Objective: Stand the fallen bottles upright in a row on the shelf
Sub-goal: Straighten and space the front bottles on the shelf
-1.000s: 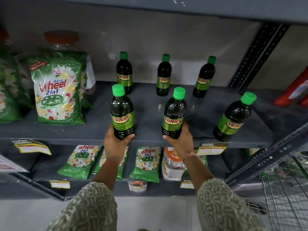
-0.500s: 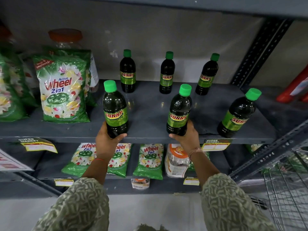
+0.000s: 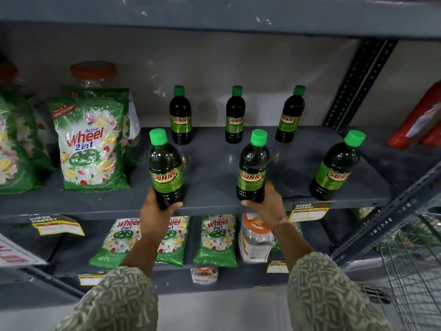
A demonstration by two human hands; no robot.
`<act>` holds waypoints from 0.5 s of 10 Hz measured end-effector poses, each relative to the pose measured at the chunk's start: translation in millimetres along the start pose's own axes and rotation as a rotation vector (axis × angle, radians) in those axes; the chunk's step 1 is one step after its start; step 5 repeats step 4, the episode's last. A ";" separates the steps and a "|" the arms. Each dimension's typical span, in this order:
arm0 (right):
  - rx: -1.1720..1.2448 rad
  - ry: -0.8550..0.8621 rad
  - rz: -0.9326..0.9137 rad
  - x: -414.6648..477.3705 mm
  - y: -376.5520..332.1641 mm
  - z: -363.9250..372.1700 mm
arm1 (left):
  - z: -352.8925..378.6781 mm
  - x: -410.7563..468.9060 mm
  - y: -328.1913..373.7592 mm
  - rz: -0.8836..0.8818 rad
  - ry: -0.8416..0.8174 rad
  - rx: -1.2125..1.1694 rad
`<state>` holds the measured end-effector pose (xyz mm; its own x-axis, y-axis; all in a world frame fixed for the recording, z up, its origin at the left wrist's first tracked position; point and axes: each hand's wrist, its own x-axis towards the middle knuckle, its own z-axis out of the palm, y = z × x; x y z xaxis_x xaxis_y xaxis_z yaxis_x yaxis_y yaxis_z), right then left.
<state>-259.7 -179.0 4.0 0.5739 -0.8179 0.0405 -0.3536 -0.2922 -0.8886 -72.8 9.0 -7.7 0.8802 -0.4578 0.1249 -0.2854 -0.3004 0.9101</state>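
Several dark bottles with green caps and "SUNNY" labels stand upright on the grey shelf (image 3: 210, 177). Three stand at the back: back left bottle (image 3: 180, 115), back middle bottle (image 3: 235, 115), back right bottle (image 3: 290, 115). Along the front edge, my left hand (image 3: 155, 213) grips the base of the front left bottle (image 3: 165, 168). My right hand (image 3: 267, 204) grips the base of the front middle bottle (image 3: 254, 168). The front right bottle (image 3: 336, 166) stands alone, untouched.
Green "Wheel" detergent bags (image 3: 89, 142) and a clear jar with an orange lid (image 3: 94, 72) fill the shelf's left part. More Wheel bags (image 3: 216, 237) lie on the lower shelf. A perforated steel upright (image 3: 358, 82) and red containers (image 3: 420, 118) are on the right, a wire cart (image 3: 412, 278) lower right.
The front left bottle has shifted left in my left hand, widening its gap from the front middle bottle. The view has moved slightly.
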 end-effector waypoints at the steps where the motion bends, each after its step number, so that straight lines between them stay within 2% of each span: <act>1: 0.009 -0.004 -0.007 0.9 0.6 -0.9 | 1.2 0.7 0.5 -0.011 0.000 0.023; 3: 0.027 -0.041 0.004 2.5 3.2 -6.9 | -0.6 -1.1 12.7 -0.060 -0.023 0.056; 4: 0.002 0.049 -0.024 -14.1 3.6 -6.1 | 2.3 -14.3 17.5 -0.044 0.043 0.028; 5: 0.002 0.049 -0.024 -14.1 3.6 -6.1 | 2.3 -14.3 17.5 -0.044 0.043 0.028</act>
